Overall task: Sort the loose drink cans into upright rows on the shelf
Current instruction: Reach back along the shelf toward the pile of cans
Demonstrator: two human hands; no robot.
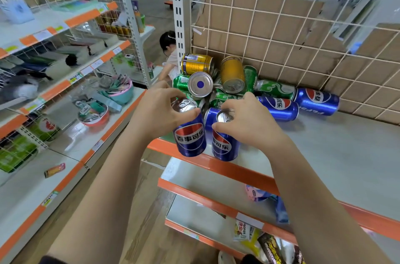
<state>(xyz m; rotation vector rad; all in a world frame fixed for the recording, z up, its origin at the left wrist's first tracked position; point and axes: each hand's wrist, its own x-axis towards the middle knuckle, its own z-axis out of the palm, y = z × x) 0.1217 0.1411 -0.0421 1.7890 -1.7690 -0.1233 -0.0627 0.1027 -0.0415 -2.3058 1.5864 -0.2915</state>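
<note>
My left hand (160, 110) grips the top rim of one blue can (190, 138), thumb at the front and fingers curled over the far side. My right hand (249, 121) pinches the rim of a second blue can (225, 144) the same way. Both cans stand with their long axis vertical, pull-tab ends up, labels facing me, just beside each other at the front left of the shelf (324, 155). Their bases overlap the orange edge strip (216, 164), and I cannot tell whether they rest on the board or hang just above it.

Behind my hands the loose pile (216, 90) sits in the back left corner. Two yellow cans (197, 63) lie on top, one sideways and one end-on toward me. A silver can base (200, 84) faces me. My fingers cover much of the green cans (225, 98), so I cannot count them. To the right a green can (275, 88) and two more blue cans (279, 107) lie on their sides, long axes running roughly left to right.

The shelf board is pale grey, backed by a white wire grid (281, 25) with cardboard (259, 15) behind it. Lower shelves hold snack packets (242, 231), cut off by the frame. Across a wood-floored aisle stands another shelving unit (65, 69), blurred. A person (168, 47) crouches beyond the upright post, mostly hidden.
</note>
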